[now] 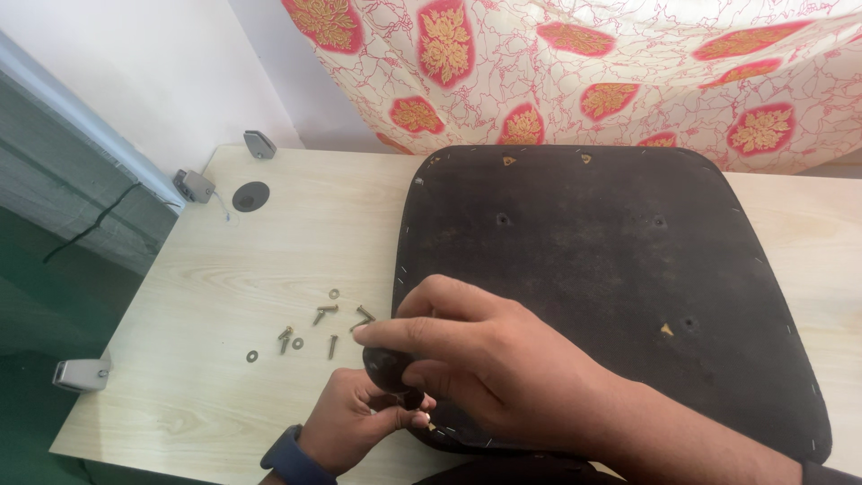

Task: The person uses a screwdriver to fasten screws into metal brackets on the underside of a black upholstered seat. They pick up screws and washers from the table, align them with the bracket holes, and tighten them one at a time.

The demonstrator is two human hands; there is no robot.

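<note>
A black chair seat pad (611,269) lies upside down on a pale wooden table (251,269), with several screw holes in its underside. My right hand (476,350) reaches across its near left corner, fingers closed around a small black rounded part (386,366). My left hand (359,418), with a dark blue band on the wrist, sits just below and pinches at the same black part from underneath. Several brass screws and washers (319,328) lie scattered on the table just left of my hands.
A floral red and cream cloth (628,72) hangs behind the table. Grey metal brackets (193,186) sit at the table's left edge, one (81,373) near the front corner. A round cable hole (250,196) is in the tabletop at the back left.
</note>
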